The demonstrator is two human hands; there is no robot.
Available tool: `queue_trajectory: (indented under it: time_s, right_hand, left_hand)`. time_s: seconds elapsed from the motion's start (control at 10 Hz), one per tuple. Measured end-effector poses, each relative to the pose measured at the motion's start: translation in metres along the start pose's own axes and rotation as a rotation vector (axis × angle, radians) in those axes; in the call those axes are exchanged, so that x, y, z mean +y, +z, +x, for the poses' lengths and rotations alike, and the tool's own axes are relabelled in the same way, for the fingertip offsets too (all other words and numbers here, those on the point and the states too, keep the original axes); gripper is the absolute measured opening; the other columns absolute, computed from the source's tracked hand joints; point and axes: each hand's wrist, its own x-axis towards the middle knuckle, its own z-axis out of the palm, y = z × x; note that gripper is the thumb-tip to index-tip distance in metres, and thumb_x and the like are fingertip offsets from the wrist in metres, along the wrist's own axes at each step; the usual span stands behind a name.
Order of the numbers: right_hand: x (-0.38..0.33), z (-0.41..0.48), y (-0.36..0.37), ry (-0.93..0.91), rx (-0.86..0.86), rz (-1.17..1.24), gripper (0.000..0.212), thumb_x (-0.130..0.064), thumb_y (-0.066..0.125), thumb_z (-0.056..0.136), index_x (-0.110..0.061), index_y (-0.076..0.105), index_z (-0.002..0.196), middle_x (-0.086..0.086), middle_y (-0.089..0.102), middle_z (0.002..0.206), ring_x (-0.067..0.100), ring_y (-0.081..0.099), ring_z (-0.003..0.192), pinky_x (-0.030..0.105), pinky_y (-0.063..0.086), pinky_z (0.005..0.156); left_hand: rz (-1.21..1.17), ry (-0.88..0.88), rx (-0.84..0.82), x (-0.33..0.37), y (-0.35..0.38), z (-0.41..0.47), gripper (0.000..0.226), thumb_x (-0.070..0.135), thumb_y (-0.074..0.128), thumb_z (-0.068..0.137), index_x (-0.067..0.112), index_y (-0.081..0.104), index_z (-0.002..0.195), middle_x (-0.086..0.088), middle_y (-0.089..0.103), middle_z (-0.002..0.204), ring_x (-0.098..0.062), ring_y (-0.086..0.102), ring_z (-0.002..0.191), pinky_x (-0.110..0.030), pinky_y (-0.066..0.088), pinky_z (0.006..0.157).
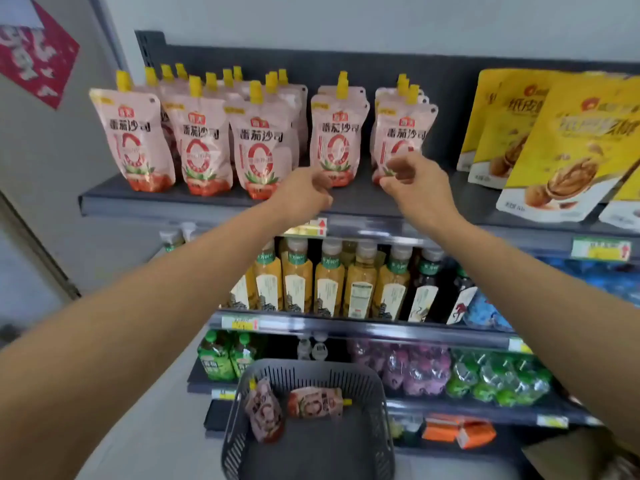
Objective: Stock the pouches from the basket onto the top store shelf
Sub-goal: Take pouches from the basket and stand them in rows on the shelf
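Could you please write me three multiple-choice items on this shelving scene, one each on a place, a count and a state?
1. Where is the basket?
A. beside the yellow bags
B. low down, in front of the bottom shelves
C. hooked on an arm

2. How many pouches are in it?
A. none
B. five
C. two

3. How are the stocked pouches placed on the top shelf?
A. upright, caps up
B. lying flat
C. upside down

Answers:
1 B: the basket sits at the bottom of the view, below both arms.
2 C: one lies across the middle and a second leans at the left wall.
3 A: every yellow cap points up, along the whole row.
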Motion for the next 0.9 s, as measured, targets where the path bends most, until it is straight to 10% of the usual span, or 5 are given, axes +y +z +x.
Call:
queue_trajectory:
  time_s: [0.3, 0.4, 0.5, 0.7, 0.9]
  right_hand:
    - [0.034, -0.129, 0.092, 0.191, -0.542, -0.142, 0.024, -0.015, 0.064, 0.088, -0.006, 0.065, 0.109, 0.009, 0.066, 0.108, 0.021, 0.059, 0.102, 0.024, 0.041, 0.08]
    - [0.06, -0.166, 0.121, 0.327, -0.703, -0.149, 0.024, -0.015, 0.061, 0.09, -0.003, 0.064, 0.111, 0.009, 0.063, 0.109, 0.024, 0.058, 0.106, 0.03, 0.045, 0.083]
    - [0.089, -0.193, 0.149, 0.462, -0.772, -0.162, 0.023, -0.011, 0.06, 0.09, 0.002, 0.064, 0.108, 0.016, 0.064, 0.116, 0.03, 0.059, 0.109, 0.036, 0.047, 0.091]
    - [0.136, -0.227, 0.201, 0.63, -0.846, -0.212, 0.028, -0.01, 0.058, 0.091, 0.007, 0.063, 0.112, 0.016, 0.064, 0.121, 0.027, 0.055, 0.118, 0.033, 0.044, 0.095]
    - [0.223, -0.261, 0.255, 0.617, -0.976, -0.342, 0.031, -0.015, 0.056, 0.09, 0.002, 0.062, 0.116, 0.02, 0.062, 0.12, 0.035, 0.057, 0.112, 0.036, 0.044, 0.094]
  left_hand:
    - [0.094, -0.219, -0.421, -0.116, 0.037, -0.092, 0.027, 0.011, 0.065, 0.085, 0.001, 0.063, 0.111, -0.008, 0.063, 0.09, -0.02, 0.056, 0.084, -0.028, 0.048, 0.073]
    - [-0.015, -0.435, -0.482, -0.166, 0.051, -0.113, 0.006, -0.001, 0.059, 0.087, -0.001, 0.063, 0.092, -0.008, 0.056, 0.071, -0.022, 0.054, 0.066, -0.027, 0.044, 0.061]
    - [-0.058, -0.61, -0.503, -0.213, 0.067, -0.127, 0.033, -0.008, 0.05, 0.088, 0.008, 0.061, 0.061, -0.011, 0.052, 0.066, -0.015, 0.053, 0.052, -0.023, 0.041, 0.055]
    - [0.071, -0.684, -0.479, -0.286, 0.116, -0.153, 0.007, 0.001, 0.055, 0.086, 0.004, 0.061, 0.088, -0.016, 0.058, 0.084, -0.024, 0.06, 0.081, -0.035, 0.052, 0.081]
    - [0.163, -0.833, -0.467, -0.347, 0.168, -0.173, 0.045, 0.01, 0.054, 0.09, -0.002, 0.047, 0.133, -0.021, 0.055, 0.131, -0.034, 0.052, 0.123, -0.03, 0.042, 0.097]
